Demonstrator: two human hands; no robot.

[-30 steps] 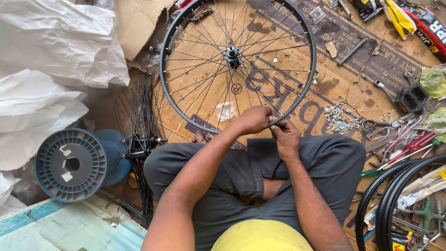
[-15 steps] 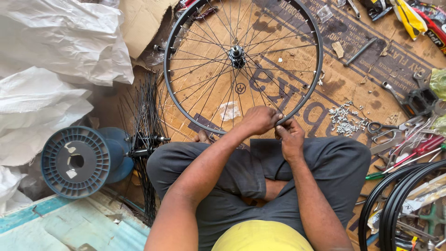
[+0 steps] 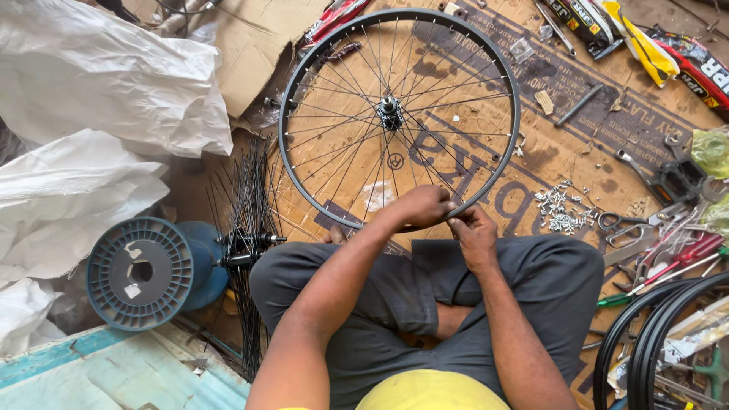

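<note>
A black spoked bicycle wheel lies flat on cardboard in front of my crossed legs, its hub near the middle. My left hand is closed over the near part of the rim. Right beside it, my right hand pinches at the same spot on the rim, fingertips touching the left hand. What sits between the fingers is hidden.
A hub with a fan of loose black spokes and a blue plastic spool lie at my left. White sacks fill the far left. A pile of small metal nipples, wrenches and screwdrivers lie right; more rims at lower right.
Both hands stay on the near rim. The view has shifted slightly, so the wheel sits a little further right and lower in frame.
</note>
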